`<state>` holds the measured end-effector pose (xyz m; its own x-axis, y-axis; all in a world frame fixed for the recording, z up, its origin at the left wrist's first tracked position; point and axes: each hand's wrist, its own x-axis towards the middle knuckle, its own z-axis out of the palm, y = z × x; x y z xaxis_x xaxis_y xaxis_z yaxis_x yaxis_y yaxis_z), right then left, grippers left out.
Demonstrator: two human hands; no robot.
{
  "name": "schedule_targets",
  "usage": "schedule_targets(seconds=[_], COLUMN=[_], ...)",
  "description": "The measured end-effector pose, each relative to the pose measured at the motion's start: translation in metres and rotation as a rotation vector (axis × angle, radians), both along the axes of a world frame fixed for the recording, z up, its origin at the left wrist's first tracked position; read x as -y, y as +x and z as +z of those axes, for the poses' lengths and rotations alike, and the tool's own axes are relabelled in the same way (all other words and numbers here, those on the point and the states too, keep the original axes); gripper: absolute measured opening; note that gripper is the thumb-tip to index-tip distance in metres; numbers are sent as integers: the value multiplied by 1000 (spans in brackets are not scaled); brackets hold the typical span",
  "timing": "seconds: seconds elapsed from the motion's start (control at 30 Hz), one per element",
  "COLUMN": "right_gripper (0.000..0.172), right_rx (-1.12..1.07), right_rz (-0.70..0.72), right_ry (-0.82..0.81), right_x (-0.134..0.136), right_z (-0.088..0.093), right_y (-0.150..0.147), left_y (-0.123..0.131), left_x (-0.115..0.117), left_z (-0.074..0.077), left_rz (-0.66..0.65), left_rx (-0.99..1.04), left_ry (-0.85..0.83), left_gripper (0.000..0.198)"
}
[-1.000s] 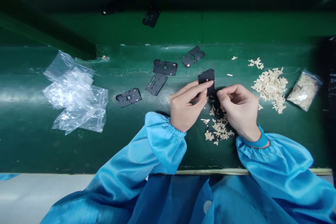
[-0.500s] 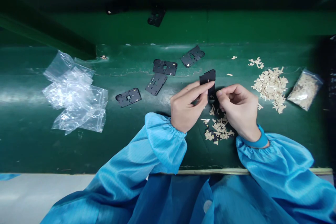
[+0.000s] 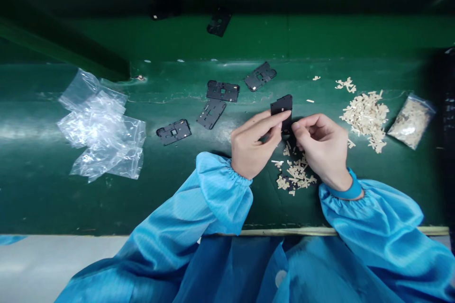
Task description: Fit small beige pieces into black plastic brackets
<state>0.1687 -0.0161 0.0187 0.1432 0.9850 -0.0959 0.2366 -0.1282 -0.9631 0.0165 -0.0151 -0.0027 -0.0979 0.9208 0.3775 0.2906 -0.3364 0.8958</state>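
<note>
My left hand (image 3: 254, 144) and my right hand (image 3: 322, 149) pinch a small black plate (image 3: 281, 108) upright between their fingertips, and their fingers hide its lower part. Below them lies a scatter of small beige pieces (image 3: 295, 175). Several black perforated plates lie flat on the green bench, beyond my left hand; the nearest is one (image 3: 211, 114) with a long slot. Another black plate (image 3: 222, 91) lies just behind it.
A larger heap of beige pieces (image 3: 366, 120) lies to the right, next to a clear bag of them (image 3: 411, 122). Crumpled clear plastic bags (image 3: 101, 125) lie on the left. A raised green belt (image 3: 284, 38) at the back carries a black plate (image 3: 219, 22). My blue sleeves cover the front edge.
The black plate on the back belt has moved to the right. The held plate has tilted slightly and shifted a little right, and my hands have barely moved.
</note>
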Motion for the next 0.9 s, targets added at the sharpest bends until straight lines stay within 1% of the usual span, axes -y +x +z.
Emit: schedule_targets(seconds=[0.23,0.37,0.63,0.77,0.9], right_gripper=[19,17,18,20,18], right_rx=[-14,-13,-33,-62,-111], right_rz=[-4,-11,0,16,38], right_ry=[0,-8,-11,-49,-110], right_x=[0,0,-1,-2,-3], right_z=[-2,-2,0,3,6], right_y=[2,2,3,4,7], left_y=[-1,-1,-2,-4,-6], left_x=[-1,-1,-3,-6,-6], left_z=[-1,-1,2,3,0], left_rz=[-8,-14,-31,-65,-90], left_rx=[26,16,58,137,229], left_ry=[9,-25,-43,-99,-196], left_gripper=[27,25,26,26,23])
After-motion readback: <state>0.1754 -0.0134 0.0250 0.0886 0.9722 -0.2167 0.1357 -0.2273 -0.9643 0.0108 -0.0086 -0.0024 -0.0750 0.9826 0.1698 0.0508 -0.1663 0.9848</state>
